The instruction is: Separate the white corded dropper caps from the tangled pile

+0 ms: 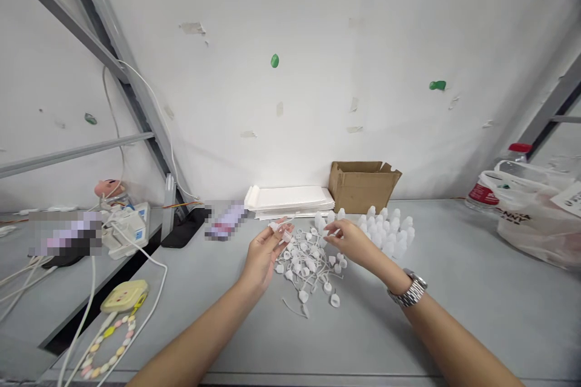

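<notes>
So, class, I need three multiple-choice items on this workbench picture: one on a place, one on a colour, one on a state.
1. Where does the cardboard box stand?
A. Against the wall, right of the stack of white sheets
B. On the floor
C. Under the plastic bag

2. What colour is the bottle cap at far right?
A. Green
B. Red
C. Black

3. What is on the wrist of the right hand?
A. Nothing
B. A cloth band
C. A metal watch

Answers:
1 A, the box sits at the back of the table beside the sheets.
2 B, the cap shows red behind the bag.
3 C, a silver link watch circles the wrist. The left hand pinches a small white piece above the pile of white plastic pieces.
</notes>
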A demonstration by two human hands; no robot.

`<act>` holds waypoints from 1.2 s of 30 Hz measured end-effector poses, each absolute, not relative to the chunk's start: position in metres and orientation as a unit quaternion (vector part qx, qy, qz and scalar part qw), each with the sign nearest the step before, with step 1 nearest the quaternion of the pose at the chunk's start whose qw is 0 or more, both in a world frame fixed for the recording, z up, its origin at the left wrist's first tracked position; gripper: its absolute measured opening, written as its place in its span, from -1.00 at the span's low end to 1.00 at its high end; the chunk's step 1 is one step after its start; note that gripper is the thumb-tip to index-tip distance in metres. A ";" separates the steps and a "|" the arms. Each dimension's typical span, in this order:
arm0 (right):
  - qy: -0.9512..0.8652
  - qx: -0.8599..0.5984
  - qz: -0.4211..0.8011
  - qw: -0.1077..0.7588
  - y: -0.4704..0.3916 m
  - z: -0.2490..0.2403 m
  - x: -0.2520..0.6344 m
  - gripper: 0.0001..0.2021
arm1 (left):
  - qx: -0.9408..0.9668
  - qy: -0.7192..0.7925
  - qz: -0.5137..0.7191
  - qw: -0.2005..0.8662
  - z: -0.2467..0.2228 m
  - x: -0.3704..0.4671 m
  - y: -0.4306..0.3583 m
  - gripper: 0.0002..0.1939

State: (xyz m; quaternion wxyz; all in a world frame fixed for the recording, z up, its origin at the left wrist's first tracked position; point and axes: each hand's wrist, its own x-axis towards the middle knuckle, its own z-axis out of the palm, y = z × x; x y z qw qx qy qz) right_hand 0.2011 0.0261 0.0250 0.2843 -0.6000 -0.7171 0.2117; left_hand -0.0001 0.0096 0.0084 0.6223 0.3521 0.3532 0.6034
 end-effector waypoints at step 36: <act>-0.622 -0.454 0.375 0.516 0.003 0.028 0.172 -0.71 | 0.676 0.432 0.404 0.440 0.008 0.012 -0.004 -0.74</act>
